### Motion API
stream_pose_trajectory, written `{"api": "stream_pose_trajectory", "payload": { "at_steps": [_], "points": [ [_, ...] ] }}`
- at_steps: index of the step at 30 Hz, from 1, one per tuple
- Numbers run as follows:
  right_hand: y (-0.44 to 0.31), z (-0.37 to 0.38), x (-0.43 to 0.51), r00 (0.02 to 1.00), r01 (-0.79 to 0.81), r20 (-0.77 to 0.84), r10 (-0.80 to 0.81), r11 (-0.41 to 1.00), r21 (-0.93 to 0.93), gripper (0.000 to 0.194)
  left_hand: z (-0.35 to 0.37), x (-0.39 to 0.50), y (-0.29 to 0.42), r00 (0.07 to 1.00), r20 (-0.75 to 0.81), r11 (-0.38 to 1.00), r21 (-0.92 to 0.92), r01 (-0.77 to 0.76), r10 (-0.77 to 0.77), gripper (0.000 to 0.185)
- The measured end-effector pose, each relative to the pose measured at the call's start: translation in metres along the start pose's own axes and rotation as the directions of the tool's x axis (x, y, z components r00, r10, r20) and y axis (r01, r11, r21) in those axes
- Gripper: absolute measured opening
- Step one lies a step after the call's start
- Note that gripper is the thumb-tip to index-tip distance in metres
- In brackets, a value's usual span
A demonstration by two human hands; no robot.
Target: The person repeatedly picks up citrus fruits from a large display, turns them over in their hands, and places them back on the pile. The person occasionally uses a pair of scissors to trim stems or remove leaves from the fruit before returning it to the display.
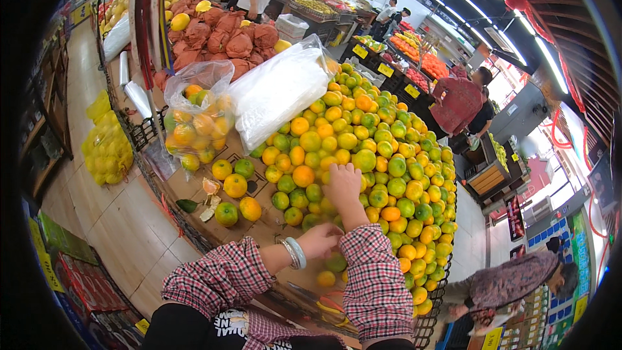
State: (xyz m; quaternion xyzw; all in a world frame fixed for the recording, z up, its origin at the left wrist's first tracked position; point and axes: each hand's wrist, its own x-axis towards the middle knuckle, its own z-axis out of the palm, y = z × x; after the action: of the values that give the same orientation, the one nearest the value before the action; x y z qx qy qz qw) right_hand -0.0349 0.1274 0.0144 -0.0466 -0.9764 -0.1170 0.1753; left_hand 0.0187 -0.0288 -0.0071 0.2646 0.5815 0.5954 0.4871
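A big heap of green and orange mandarins (350, 141) covers the right part of a cardboard-lined display. My right hand (344, 187) reaches onto the heap, its fingers touching the fruit; whether it grips one is hidden. My left hand (318, 240), with bangles at the wrist, is held near my right sleeve, above the heap's lower left edge; its fingers are bent, and I cannot tell if it holds anything. A clear plastic bag of mandarins (199, 126) stands left of a stack of white plastic bags (282, 90). Several loose mandarins (235, 185) lie on the cardboard beside peel pieces (210, 208) and a leaf (186, 205).
Red-wrapped fruit (238, 41) is piled behind the bags. A wire mesh edge (427, 321) borders the display. A yellow net bag of fruit (108, 148) rests on the tiled floor at left. Several people stand among the stands, one at the lower right (515, 277).
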Motion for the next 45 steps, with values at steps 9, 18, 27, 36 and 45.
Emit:
{"api": "stream_pose_trajectory", "payload": {
  "at_steps": [9, 18, 27, 36, 45],
  "points": [
    [0.018, -0.01, 0.003, 0.981, -0.153, -0.066, 0.181, 0.941, 0.302, 0.039, -0.001, -0.006, 0.001, 0.999, -0.037, 0.999, -0.021, -0.032, 0.031, 0.04],
    [0.092, -0.077, -0.085, 0.862, -0.449, 0.363, 0.355, 0.2, 0.871, 0.047, -0.004, 0.005, -0.004, 0.999, -0.039, 1.0, 0.021, -0.011, 0.012, 0.039],
    [0.099, -0.087, -0.165, 0.824, -0.563, 0.442, 0.355, 0.421, 0.711, 0.049, -0.006, 0.008, -0.009, 1.0, -0.014, 0.999, 0.051, 0.009, -0.009, 0.043],
    [0.072, -0.093, -0.144, 0.965, -0.26, 0.094, 0.243, 0.872, 0.415, 0.028, -0.005, 0.006, -0.012, 0.998, -0.054, 0.997, 0.08, -0.009, 0.013, 0.042],
    [0.016, -0.04, -0.029, 0.999, -0.048, 0.013, 0.046, 0.924, 0.38, 0.028, -0.001, 0.009, -0.016, 0.998, -0.015, 0.995, 0.074, -0.059, 0.06, 0.036]
  ]
}}
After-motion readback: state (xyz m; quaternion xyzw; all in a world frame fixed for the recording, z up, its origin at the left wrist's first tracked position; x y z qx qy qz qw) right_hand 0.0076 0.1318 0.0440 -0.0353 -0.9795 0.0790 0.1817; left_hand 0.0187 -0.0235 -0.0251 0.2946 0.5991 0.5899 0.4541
